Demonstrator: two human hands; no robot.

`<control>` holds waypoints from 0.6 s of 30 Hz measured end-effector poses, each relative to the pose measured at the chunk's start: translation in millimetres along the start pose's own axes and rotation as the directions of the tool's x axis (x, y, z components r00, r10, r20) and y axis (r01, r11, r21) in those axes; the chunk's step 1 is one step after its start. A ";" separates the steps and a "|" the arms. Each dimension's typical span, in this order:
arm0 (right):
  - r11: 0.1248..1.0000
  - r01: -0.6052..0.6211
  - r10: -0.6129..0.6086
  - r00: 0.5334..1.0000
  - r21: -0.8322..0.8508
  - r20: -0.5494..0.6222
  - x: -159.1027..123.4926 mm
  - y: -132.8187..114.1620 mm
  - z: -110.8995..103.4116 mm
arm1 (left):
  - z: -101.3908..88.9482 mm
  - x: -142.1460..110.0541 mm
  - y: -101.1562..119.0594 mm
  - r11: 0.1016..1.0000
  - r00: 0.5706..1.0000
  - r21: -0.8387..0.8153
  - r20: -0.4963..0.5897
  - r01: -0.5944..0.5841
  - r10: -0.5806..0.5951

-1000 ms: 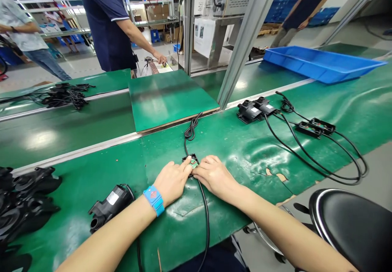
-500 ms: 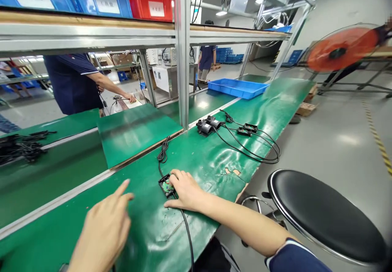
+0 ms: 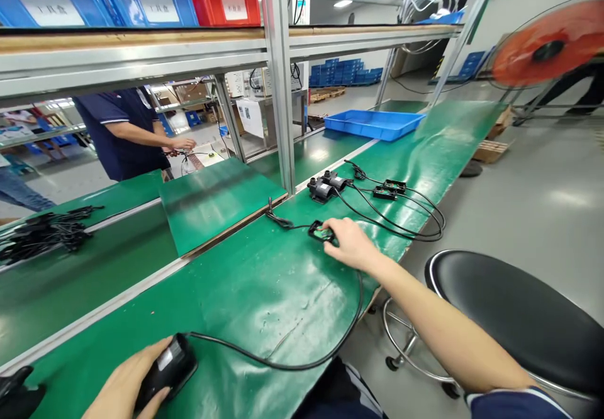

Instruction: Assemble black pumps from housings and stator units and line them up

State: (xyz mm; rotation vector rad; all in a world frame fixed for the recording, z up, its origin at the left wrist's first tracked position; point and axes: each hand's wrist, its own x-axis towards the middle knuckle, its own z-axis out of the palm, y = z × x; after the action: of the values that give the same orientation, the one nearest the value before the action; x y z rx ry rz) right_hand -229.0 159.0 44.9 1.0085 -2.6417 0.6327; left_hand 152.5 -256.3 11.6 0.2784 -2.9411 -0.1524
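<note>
My left hand (image 3: 127, 378) is wrapped round a black pump (image 3: 168, 368) with a white label, low over the near left of the green bench. A black cable (image 3: 283, 366) runs from the pump in a wide curve to a small open black box (image 3: 321, 231) with a green circuit board inside. My right hand (image 3: 350, 243) grips this box at its right end, thumb and fingers on its sides. A coiled lead (image 3: 279, 219) comes out of the box's far end. Farther along the bench stand two similar pumps (image 3: 325, 186), cabled to two open boxes (image 3: 389, 189).
A blue tray (image 3: 375, 126) lies farther down the bench. At the left are a raised green board (image 3: 221, 202) and a heap of black cables (image 3: 47, 233). A metal post (image 3: 279, 92) rises behind. A stool (image 3: 514, 318) stands right; a person (image 3: 125, 133) works across the bench.
My left hand has gone from bare and pointing to holding the pump. My right hand has moved the box forward and right, toward the other pumps, with its cable trailing.
</note>
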 end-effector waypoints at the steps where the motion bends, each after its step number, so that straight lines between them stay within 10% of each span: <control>1: 1.000 -0.023 0.022 1.000 -0.010 -0.021 -4.3 20.8 -7.6 | -3.2 14.2 2.6 0.999 0.999 -0.002 0.011 -0.043 0.043; 8: 0.989 -0.118 0.113 0.992 -0.092 -0.050 -46.2 116.2 -27.1 | -25.1 147.4 81.0 0.952 0.944 -0.052 0.122 -0.301 0.305; 18: 0.950 -0.225 0.213 0.974 -0.218 -0.078 -63.5 122.0 -12.5 | 3.1 298.1 193.0 0.811 0.826 0.200 -0.018 -0.549 0.563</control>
State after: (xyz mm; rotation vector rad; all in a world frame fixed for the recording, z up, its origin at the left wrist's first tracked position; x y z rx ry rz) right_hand -264.3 282.8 -5.2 0.6312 -2.7226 0.3837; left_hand -169.9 -125.6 82.6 -0.5515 -2.8170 0.2157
